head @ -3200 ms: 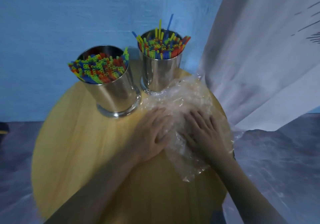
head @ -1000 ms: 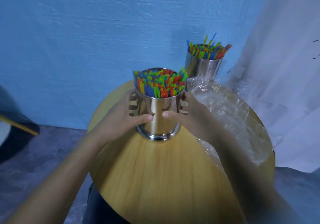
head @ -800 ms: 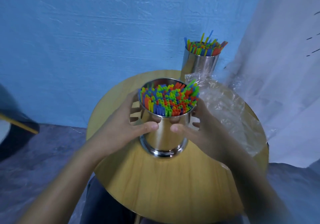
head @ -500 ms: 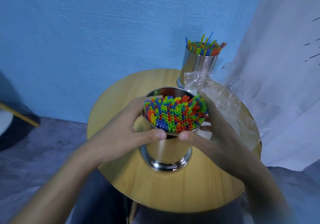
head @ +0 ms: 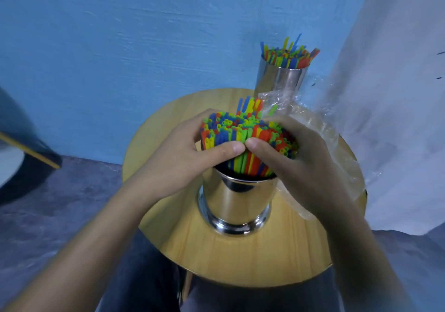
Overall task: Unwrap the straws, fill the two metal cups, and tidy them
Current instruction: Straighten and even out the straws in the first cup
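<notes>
1. Table (head: 240, 258): round, wooden top, in front of a blue wall (head: 120, 46).
2. Near cup (head: 237, 198): shiny metal, upright near the middle of the table, directly below both hands.
3. Near straws (head: 240, 133): a dense bundle in red, blue, green and yellow, standing in the near cup with the upper part raised above the rim. A few at the back stick up higher than the rest.
4. Left hand (head: 178, 157): curled round the left side of the near straws, above the rim, thumb across the front of the bundle.
5. Right hand (head: 301, 164): curled round the right side of the same bundle, thumb across the front, its tip touching the left thumb tip. Together the two hands encircle the bundle.
6. Far cup (head: 280, 80): metal, upright at the far edge of the table, well apart from both hands.
7. Far straws (head: 289, 56): mixed colours, standing in the far cup at uneven heights.
8. Wrap (head: 320, 131): clear crumpled plastic, lying on the right part of the table, from the foot of the far cup to behind the right hand.
9. Sheet (head: 397, 94): white cloth hanging to the right of the table.
</notes>
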Demonstrator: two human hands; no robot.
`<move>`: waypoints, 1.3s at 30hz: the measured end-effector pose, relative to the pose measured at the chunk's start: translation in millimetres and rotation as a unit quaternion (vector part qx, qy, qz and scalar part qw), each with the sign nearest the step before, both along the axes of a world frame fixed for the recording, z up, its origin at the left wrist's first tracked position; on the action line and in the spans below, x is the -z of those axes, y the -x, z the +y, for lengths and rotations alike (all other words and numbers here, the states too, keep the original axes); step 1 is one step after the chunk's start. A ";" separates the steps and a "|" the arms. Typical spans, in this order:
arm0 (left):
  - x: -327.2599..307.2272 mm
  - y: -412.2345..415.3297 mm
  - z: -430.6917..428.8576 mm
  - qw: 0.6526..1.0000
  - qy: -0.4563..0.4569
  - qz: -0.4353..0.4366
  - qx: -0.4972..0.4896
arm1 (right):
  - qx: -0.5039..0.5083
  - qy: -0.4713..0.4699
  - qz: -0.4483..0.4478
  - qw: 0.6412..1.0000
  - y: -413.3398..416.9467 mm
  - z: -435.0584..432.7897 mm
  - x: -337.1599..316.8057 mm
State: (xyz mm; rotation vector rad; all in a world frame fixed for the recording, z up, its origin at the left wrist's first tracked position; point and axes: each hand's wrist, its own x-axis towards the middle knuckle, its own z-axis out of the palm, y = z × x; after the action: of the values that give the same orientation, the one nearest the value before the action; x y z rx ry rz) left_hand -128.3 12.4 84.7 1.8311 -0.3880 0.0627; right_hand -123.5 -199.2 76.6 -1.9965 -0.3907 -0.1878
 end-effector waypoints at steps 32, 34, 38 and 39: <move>-9.9 -21.7 -6.5 0.958 -0.153 -0.228 -0.085 | 0.037 0.077 -0.197 0.977 -13.8 1.3 -7.0; -9.9 -20.1 -7.0 0.956 -0.155 -0.233 -0.085 | 0.039 0.075 -0.198 0.976 -12.3 1.9 -7.9; -6.9 -16.8 -11.1 0.940 -0.183 -0.268 -0.101 | 0.060 0.083 -0.203 0.974 -8.9 1.3 -7.9; -6.0 -16.1 -12.0 0.943 -0.173 -0.265 -0.102 | 0.062 0.089 -0.205 0.973 -8.1 0.8 -7.9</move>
State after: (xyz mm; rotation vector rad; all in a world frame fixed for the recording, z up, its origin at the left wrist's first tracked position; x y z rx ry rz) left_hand -112.2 0.4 90.7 2.1882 -0.6117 0.6793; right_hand -115.4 -198.4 84.5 -2.1590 -0.5594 -0.6713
